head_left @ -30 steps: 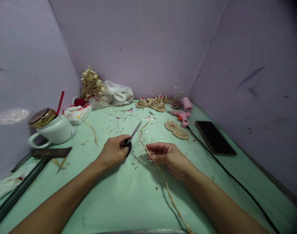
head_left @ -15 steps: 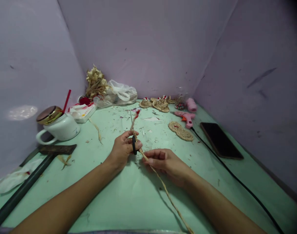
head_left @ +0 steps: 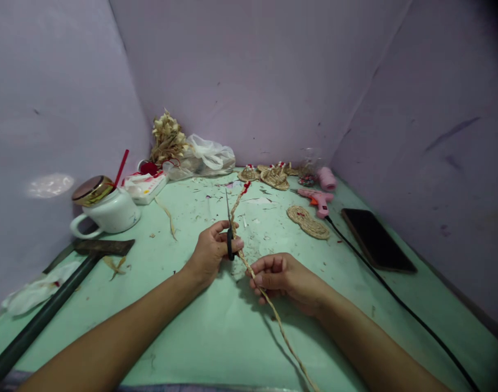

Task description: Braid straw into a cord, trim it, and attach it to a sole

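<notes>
My left hand [head_left: 212, 247] is closed around black-handled scissors [head_left: 230, 242], their blades pointing away from me. The same hand also pinches a braided straw-coloured cord [head_left: 235, 208], which has a red tip at its far end. From there the cord runs down toward the near right, past the table's front edge. Lower along it, my right hand [head_left: 279, 277] pinches the cord between thumb and fingers. To the right lies a flat coiled piece shaped like a sole [head_left: 308, 222], with a small red spot on it.
A pink glue gun [head_left: 316, 201] with a black cable and a phone [head_left: 377, 239] lie to the right. On the left are a white mug [head_left: 112, 212] and a hammer [head_left: 104, 247]. Small woven pieces [head_left: 274, 177] and a plastic bag [head_left: 210, 155] sit along the back wall.
My left hand, holding the scissors, has come over to the cord and gripped it. The cord's red tip has come into sight. The view has turned slightly left.
</notes>
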A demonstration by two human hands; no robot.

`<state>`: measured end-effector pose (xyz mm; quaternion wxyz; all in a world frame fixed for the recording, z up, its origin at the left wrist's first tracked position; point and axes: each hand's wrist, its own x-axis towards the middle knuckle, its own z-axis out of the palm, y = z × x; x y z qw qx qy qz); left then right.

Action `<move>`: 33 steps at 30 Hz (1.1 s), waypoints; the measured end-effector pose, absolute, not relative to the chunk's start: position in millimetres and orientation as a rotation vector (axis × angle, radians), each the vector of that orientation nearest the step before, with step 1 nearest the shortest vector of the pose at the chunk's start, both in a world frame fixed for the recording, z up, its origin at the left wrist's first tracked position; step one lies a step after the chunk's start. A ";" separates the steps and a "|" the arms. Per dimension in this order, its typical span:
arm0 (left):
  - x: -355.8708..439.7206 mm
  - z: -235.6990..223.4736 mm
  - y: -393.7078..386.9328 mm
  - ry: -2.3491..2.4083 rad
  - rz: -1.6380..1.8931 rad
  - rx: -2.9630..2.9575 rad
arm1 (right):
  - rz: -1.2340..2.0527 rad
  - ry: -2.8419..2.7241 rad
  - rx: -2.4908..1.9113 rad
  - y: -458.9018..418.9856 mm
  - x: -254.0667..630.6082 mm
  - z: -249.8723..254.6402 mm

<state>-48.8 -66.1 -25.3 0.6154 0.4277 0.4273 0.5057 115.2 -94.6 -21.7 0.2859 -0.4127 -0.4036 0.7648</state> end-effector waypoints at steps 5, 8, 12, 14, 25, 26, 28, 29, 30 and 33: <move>-49.2 -24.8 -64.0 1.059 1.181 0.962 | 2.128 -1.054 -1.084 -95.1 116.6 -21.3; -49.7 -21.1 -62.5 1.164 1.166 0.997 | 2.140 -1.018 -1.072 -95.1 116.0 -22.0; -61.0 -12.3 -62.4 1.400 1.229 1.196 | 2.032 -0.869 -1.078 -90.3 117.8 -23.2; -70.8 -8.2 -63.7 1.450 1.252 1.520 | 1.968 -0.781 -1.077 -85.8 121.2 -22.5; -89.8 -17.7 -62.4 1.346 0.508 3.013 | 1.881 -0.649 -1.046 -72.0 139.8 -16.1; -90.2 -18.3 -61.7 1.342 0.487 3.016 | 1.877 -0.645 -1.047 -71.4 140.1 -16.1; -90.9 -19.2 -60.4 1.334 0.471 3.025 | 1.877 -0.639 -1.047 -70.4 140.5 -15.9; -91.1 -19.6 -59.9 1.329 0.468 3.031 | 1.877 -0.638 -1.049 -70.2 140.6 -15.5; -91.3 -19.9 -59.6 1.327 0.468 3.037 | 1.878 -0.636 -1.053 -70.0 140.6 -15.1; -91.6 -20.3 -59.4 1.324 0.467 3.051 | 1.884 -0.630 -1.052 -70.5 140.4 -14.0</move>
